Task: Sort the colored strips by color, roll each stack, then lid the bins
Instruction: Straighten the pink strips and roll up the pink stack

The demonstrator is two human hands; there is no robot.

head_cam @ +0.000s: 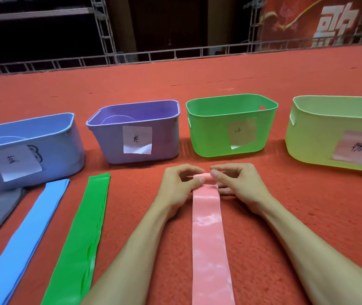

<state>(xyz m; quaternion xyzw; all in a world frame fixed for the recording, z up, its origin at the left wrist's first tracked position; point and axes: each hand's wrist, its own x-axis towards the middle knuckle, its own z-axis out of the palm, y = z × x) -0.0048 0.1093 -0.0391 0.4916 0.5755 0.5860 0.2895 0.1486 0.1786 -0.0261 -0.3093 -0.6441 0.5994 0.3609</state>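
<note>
On red carpet (285, 205), pink strip (208, 238) lengthwise near-to-far, far end pinched btwn both hands (206, 180).

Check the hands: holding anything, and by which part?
Both hands, left hand and right hand, pinch the pink strip at its far end, which curls over under the fingers.

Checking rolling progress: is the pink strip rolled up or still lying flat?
Barely started: the pink strip lies mostly flat on the carpet, only its far end curled between the left hand and right hand.
</note>
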